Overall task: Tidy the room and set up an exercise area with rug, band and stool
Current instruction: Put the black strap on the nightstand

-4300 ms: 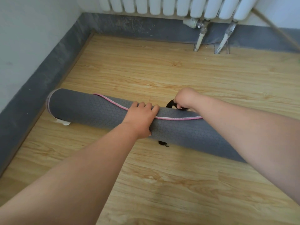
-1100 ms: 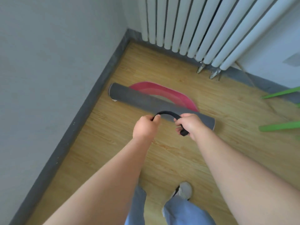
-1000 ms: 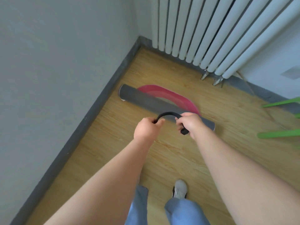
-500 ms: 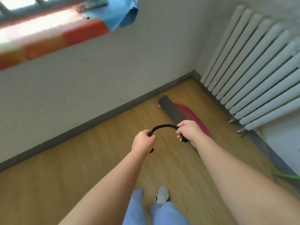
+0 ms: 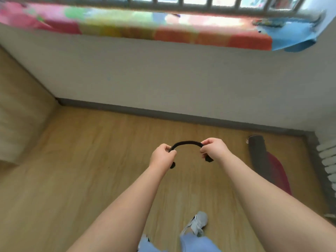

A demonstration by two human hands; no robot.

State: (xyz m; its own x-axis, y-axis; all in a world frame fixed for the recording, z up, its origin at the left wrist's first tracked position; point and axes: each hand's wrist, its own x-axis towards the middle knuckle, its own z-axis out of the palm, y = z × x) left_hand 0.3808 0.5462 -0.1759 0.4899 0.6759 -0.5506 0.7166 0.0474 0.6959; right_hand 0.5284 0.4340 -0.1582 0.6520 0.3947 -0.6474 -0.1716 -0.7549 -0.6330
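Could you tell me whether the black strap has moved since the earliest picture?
Yes: the black strap has come off the rolled mat, and now arcs in the air between the left hand and right hand, to the mat's left.

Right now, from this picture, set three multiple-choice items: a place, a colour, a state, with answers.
1. Where is the rolled grey mat? A. windowsill B. wooden floor by the white radiator C. across the arms
2. The short flexible strap is A. green B. white C. black
3. The strap is A. flat on the floor B. arched between left hand and right hand C. round the mat
Answers: B, it lies at the right edge; C, dark against the floor; B, each hand grips it near an end.
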